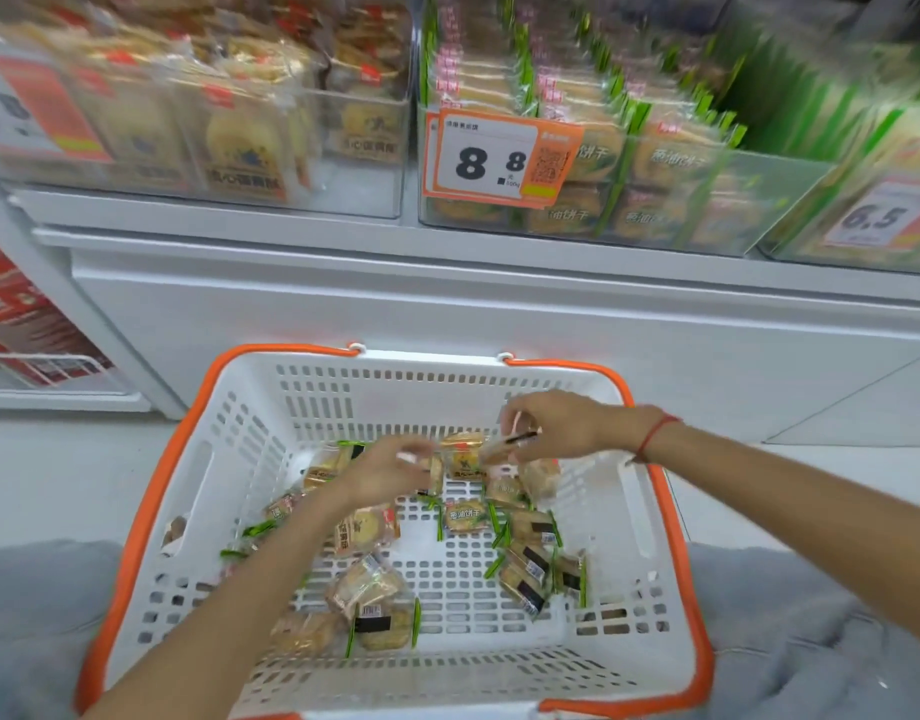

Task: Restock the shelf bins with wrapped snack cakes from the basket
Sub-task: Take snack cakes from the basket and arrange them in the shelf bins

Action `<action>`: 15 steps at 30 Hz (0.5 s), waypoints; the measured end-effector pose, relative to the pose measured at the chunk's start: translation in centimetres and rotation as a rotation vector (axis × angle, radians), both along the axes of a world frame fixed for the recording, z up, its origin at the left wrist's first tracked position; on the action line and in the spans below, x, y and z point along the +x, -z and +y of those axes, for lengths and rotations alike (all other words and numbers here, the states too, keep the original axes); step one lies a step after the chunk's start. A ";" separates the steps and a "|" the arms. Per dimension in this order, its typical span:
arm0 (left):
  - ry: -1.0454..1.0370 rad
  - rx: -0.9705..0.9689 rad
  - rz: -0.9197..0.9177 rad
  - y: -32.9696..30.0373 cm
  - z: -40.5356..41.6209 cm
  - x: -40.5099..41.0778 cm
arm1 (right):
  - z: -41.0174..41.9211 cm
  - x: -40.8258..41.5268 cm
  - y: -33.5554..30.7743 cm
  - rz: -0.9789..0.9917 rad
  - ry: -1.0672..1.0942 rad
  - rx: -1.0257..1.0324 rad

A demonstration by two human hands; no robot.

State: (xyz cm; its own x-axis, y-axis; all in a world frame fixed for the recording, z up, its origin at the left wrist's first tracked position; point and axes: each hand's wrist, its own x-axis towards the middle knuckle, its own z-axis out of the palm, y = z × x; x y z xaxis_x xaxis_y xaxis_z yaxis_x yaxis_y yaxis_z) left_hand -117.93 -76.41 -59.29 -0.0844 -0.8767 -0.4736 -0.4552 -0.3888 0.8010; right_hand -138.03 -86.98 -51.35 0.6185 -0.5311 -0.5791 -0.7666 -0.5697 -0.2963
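Head view: a slotted white plastic basket [640,517], orange-rimmed, holds glossy clear-wrapped round snack cakes [367,530] at lower centre. The left hand [382,472] pinches one wrapper; the right hand [551,426] grips another.

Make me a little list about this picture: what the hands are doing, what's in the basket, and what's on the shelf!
left hand: reaching into the basket, pinching a wrapped cake
right hand: pinching a wrapped cake above the pile
basket: white with orange rim, loose wrapped cakes scattered on its floor
shelf bins: clear, packed with wrapped snacks
price tag: reads 8.8
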 end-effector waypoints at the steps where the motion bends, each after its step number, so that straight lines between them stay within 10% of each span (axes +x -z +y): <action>1: 0.006 -0.075 0.060 -2.3 -0.7 -0.3 | -0.4 0.3 -1.8 -0.041 0.037 0.067; 8: 0.111 -0.470 0.047 -11.7 -1.5 -1.3 | -0.2 -1.3 -9.4 -0.359 0.265 0.376; 15: -0.106 -0.384 0.254 -14.5 -1.8 -2.5 | -0.6 -2.5 -11.7 -0.509 0.371 0.424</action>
